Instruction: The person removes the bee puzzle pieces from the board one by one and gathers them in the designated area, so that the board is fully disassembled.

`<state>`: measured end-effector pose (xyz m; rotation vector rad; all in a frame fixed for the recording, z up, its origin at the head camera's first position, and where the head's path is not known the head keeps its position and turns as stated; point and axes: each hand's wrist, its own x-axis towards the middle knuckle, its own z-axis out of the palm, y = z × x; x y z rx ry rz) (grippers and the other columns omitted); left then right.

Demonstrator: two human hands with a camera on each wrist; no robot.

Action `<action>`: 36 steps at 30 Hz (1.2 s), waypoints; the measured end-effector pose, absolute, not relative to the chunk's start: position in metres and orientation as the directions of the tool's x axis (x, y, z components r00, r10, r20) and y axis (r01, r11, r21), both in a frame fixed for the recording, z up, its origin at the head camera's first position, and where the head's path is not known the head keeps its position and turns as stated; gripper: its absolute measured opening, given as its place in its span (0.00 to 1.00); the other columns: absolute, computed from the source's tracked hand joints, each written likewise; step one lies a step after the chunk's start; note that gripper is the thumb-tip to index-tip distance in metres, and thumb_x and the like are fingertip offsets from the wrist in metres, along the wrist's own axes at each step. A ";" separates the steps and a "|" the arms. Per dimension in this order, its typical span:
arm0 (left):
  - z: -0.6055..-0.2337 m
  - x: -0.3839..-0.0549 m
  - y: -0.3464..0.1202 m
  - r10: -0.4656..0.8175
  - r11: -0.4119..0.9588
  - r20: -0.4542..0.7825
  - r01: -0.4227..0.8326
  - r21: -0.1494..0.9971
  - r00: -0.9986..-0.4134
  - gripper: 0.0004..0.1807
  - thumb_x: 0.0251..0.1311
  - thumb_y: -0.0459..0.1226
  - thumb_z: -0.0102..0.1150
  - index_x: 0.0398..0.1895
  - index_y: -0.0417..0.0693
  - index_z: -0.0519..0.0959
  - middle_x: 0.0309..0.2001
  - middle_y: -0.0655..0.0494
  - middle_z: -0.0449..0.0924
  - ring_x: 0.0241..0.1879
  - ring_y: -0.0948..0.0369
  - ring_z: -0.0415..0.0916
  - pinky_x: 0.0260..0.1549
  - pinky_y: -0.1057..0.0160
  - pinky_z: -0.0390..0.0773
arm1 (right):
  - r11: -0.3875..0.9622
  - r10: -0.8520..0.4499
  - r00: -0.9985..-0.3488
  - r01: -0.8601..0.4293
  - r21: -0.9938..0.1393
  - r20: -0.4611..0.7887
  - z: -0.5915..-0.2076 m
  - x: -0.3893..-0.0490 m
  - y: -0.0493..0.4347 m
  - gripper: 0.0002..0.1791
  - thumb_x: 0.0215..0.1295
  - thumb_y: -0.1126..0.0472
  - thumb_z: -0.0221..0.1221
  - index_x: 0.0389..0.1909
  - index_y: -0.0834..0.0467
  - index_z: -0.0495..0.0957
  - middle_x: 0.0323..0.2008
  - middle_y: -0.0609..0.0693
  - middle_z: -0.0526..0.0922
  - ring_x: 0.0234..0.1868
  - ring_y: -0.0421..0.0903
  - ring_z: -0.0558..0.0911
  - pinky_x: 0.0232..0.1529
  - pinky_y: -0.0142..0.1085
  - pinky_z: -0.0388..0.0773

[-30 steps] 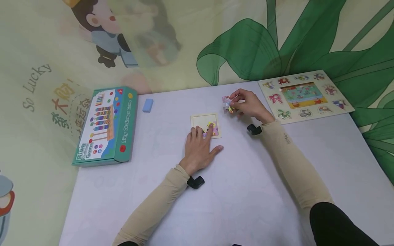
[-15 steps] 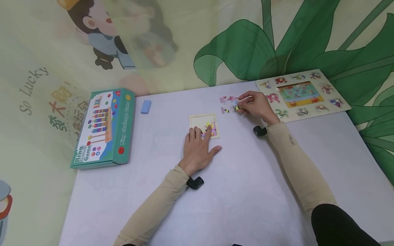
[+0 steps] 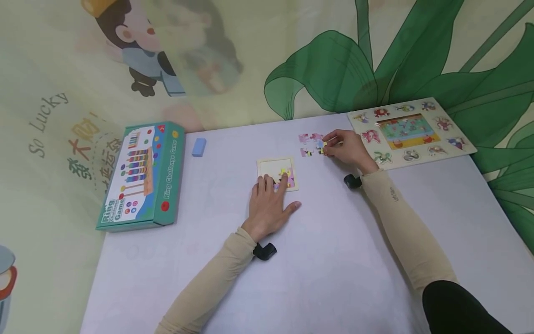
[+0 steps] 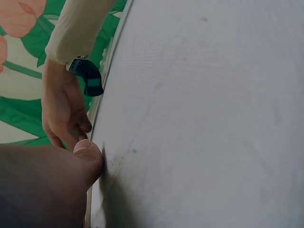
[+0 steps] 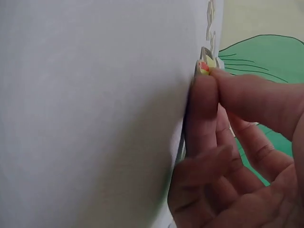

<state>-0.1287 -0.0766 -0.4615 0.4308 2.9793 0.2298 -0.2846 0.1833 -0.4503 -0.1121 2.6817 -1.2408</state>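
My left hand [image 3: 267,206] lies over the lower part of a small, light-framed puzzle tray [image 3: 275,158], its fingers extended and pressing on the tray. Colourful pink and yellow puzzle pieces [image 3: 289,172] fill the tray's lower right; the fingers hide some of it. Beyond the tray, to the right, my right hand [image 3: 346,147] pinches a puzzle piece [image 5: 205,67] between thumb and index finger, close over the table. Loose pink puzzle pieces [image 3: 306,138] lie just left of those fingertips. In the left wrist view, the left thumb [image 4: 88,154] shows near the tabletop.
At the left stands a green Ring Challenge Game box [image 3: 142,176], with a blue block [image 3: 199,147] beside it. A sea-animal puzzle board [image 3: 413,155] lies at the back right, close to the right wrist. A printed cloth [image 3: 225,106] rises behind the table's back edge.
My right hand has moved a little to the right, uncovering the loose pieces, and has brought its pinched puzzle piece beside them. The left hand stays on the tray.
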 end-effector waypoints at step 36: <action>-0.453 -0.123 -0.084 0.338 0.936 -0.280 0.290 0.197 -0.899 0.49 0.75 0.68 0.44 0.89 0.57 0.43 0.83 0.24 0.34 0.84 0.31 0.33 0.83 0.41 0.43 | 0.650 -0.556 -0.830 -0.392 -0.651 -0.055 -0.442 -0.255 0.112 0.11 0.67 0.60 0.72 0.45 0.62 0.88 0.32 0.54 0.84 0.34 0.48 0.79 0.39 0.37 0.74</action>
